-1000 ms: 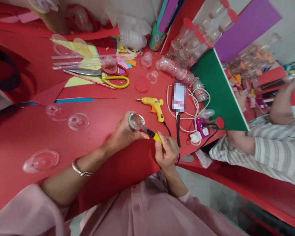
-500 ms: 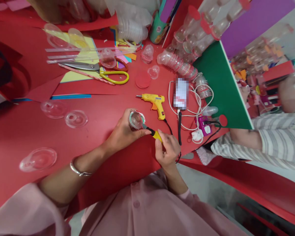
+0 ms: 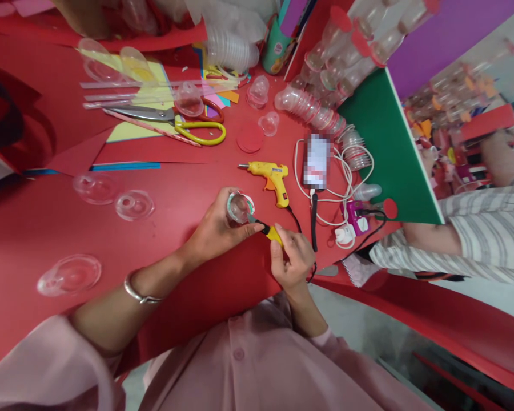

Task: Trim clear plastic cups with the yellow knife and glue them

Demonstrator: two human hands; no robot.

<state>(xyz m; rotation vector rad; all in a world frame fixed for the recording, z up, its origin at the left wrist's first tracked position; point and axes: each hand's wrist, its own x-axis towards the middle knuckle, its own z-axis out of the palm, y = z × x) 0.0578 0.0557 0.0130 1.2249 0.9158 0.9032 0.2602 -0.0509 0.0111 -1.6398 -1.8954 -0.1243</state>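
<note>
The yellow knife (image 3: 276,236) is grasped by the fingers of the right hand (image 3: 294,260), its handle pinched between thumb and curled fingertips. By the left hand (image 3: 214,227) the clear cup (image 3: 239,209) is held from its left side, mouth turned up, fingers wrapped about the wall, thumb stretched out towards the knife's black neck; whether that neck is touched cannot be told. And here is the relation that counts: the knife's long axis is laid on a slant, from the right hand forward and leftward, so that the blade is brought to the near right edge of the cup's rim. The cup is kept in the left hand's grasp, with the right hand set just beside it, nearer the body. White and green bits are seen along the rim.

Further out, beyond both hands, the yellow glue gun (image 3: 276,178) is laid on the red worktop (image 3: 188,194), nozzle pointed left, grip angled back towards the right hand. Past it, red discs (image 3: 250,139) and scissors (image 3: 175,119) are spread, while two clear lids (image 3: 135,205) (image 3: 95,189) are placed off to the left. At far right, a striped sleeve (image 3: 492,225) is glimpsed.
</note>
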